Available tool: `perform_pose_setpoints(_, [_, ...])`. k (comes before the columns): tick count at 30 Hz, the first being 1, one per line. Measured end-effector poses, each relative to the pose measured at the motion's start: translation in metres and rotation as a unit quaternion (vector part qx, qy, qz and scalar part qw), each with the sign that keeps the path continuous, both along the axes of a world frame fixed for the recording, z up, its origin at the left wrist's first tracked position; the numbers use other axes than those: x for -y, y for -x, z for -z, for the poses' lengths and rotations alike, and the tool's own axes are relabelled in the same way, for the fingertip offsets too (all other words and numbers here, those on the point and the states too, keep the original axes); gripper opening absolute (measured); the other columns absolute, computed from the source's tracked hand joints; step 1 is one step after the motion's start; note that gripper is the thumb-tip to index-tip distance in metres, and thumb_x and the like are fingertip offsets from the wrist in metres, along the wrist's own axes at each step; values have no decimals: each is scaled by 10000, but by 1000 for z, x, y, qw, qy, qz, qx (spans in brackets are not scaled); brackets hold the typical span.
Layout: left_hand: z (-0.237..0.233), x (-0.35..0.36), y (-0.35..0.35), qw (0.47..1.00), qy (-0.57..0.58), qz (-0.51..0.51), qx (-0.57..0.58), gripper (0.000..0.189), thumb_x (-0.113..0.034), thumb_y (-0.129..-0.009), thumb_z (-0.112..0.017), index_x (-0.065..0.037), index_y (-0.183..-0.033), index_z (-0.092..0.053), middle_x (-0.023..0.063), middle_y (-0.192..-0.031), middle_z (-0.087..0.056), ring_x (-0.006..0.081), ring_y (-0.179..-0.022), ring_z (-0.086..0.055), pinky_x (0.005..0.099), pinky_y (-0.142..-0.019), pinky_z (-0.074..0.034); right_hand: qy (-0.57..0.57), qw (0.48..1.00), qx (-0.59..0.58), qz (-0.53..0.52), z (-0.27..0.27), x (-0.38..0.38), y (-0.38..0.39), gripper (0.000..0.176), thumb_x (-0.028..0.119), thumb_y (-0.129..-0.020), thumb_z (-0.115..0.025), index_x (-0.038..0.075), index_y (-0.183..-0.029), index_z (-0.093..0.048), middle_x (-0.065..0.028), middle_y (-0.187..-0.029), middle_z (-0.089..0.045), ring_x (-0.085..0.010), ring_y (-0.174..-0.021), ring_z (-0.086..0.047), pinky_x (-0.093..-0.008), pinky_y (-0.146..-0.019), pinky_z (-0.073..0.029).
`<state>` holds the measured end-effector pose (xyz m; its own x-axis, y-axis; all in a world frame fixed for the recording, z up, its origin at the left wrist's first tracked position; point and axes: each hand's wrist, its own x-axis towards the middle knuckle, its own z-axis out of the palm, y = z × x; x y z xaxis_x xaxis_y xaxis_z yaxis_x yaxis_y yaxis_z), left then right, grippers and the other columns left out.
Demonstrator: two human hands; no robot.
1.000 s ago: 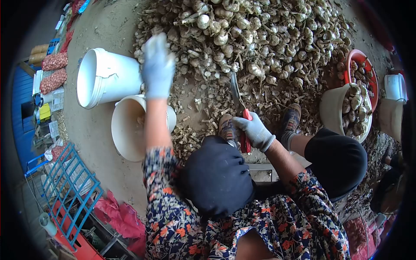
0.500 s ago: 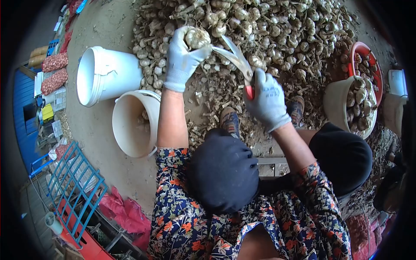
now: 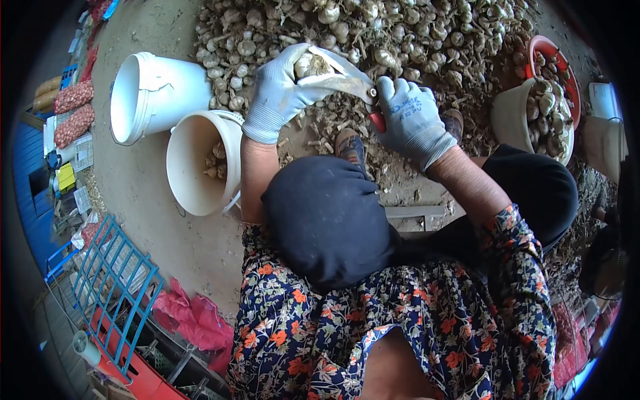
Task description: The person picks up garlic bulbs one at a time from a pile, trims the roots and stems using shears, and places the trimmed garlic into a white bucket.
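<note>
My left hand (image 3: 279, 90), in a grey-white glove, is closed around a garlic bulb (image 3: 311, 65). My right hand (image 3: 415, 119), gloved too, grips the red handle of metal shears (image 3: 348, 81). The blades point left and stand apart, one on each side of the bulb, close to my left fingers. Beyond both hands spreads a large heap of garlic (image 3: 460, 47) with dry stems. Cut stalks and husks (image 3: 323, 127) lie on the ground below the hands, around my shoes (image 3: 350, 145).
Left of me a white bucket (image 3: 170, 90) lies tilted, beside a cream bucket (image 3: 193, 167) with a few bulbs inside. At the right are a full bucket of garlic (image 3: 513, 120) and a red basket (image 3: 572, 83). A blue metal rack (image 3: 113, 287) stands at lower left.
The shears have moved left, and their blades now lie around the bulb instead of beside it. My right hand has moved up slightly. The view has shifted a little.
</note>
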<state>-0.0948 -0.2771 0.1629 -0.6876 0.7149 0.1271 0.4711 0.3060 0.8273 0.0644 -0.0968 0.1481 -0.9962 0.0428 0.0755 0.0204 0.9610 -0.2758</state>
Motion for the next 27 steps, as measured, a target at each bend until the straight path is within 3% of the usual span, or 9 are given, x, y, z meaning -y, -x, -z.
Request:
perform_pose_setpoints(9, [25, -1, -9, 996, 46, -40, 65, 668, 17, -634, -796, 53, -1229, -496, 69, -1052, -614, 119, -934, -596, 251, -830, -503, 39, 996, 81, -15, 17, 0, -7, 380, 357, -862, -566, 0, -951, -470, -183, -758, -617, -342, -687, -648, -450, -635, -493])
perform_pose_setpoints(10, [31, -3, -10, 984, 24, -50, 169, 613, 3, -657, -788, 56, -1199, -507, 61, -1012, -610, 111, -899, -593, 242, -807, -507, 83, 992, 99, -2, 25, 2, -6, 364, 343, -861, -565, 3, -952, -468, -195, -761, -623, -357, -706, -649, -460, -649, -499])
perform_pose_setpoints(13, [42, -2, -15, 990, 26, -42, 135, 566, -16, -680, -787, 49, -1174, -518, 58, -1003, -609, 104, -874, -593, 233, -788, -507, 215, 960, 153, 90, 54, 14, -20, 295, 282, -870, -542, 15, -970, -468, -240, -768, -628, -408, -769, -639, -485, -713, -503])
perform_pose_setpoints(17, [37, 5, -16, 990, -30, -50, 128, 575, -33, -677, -802, 43, -1170, -516, 63, -1013, -609, 105, -884, -592, 235, -790, -507, 229, 940, 198, 154, 81, 17, -51, 327, 295, -871, -548, 7, -1002, -466, -254, -784, -623, -410, -795, -636, -493, -728, -496])
perform_pose_setpoints(18, [34, 3, -19, 977, -48, -65, 199, 590, -26, -670, -803, 39, -1178, -510, 65, -1037, -607, 108, -904, -591, 238, -803, -508, 217, 936, 236, 144, 80, 17, -55, 340, 302, -868, -557, 9, -1013, -465, -256, -805, -619, -408, -806, -632, -492, -730, -494])
perform_pose_setpoints(21, [39, 8, -19, 994, 13, -56, 88, 599, 6, -678, -785, 39, -1202, -497, 77, -1059, -604, 122, -926, -592, 247, -808, -513, 231, 966, 55, 105, 47, 21, -54, 374, 329, -855, -582, 14, -1020, -466, -247, -862, -602, -406, -829, -617, -483, -743, -491])
perform_pose_setpoints(23, [43, 11, -21, 986, -38, -65, 146, 661, -122, -627, -853, -2, -1190, -528, 88, -1054, -637, 151, -952, -615, 278, -838, -507, 196, 974, 58, 101, 28, 21, -41, 394, 344, -829, -611, 29, -1017, -468, -212, -893, -589, -387, -824, -612, -470, -726, -491])
perform_pose_setpoints(25, [37, 13, -21, 995, -23, -33, 95, 703, 40, -627, -792, 36, -1254, -474, 94, -1075, -605, 141, -954, -597, 259, -825, -514, 57, 997, -1, 45, 19, 20, -31, 415, 362, -812, -625, 33, -1014, -472, -184, -873, -593, -361, -804, -620, -456, -699, -491])
perform_pose_setpoints(27, [34, 14, -22, 991, -28, -33, 125, 712, 27, -604, -806, 34, -1241, -490, 92, -1074, -612, 139, -956, -601, 264, -834, -513, 44, 998, 11, 38, 20, 15, -25, 393, 351, -818, -622, 38, -1007, -477, -167, -867, -595, -335, -792, -624, -443, -680, -488])
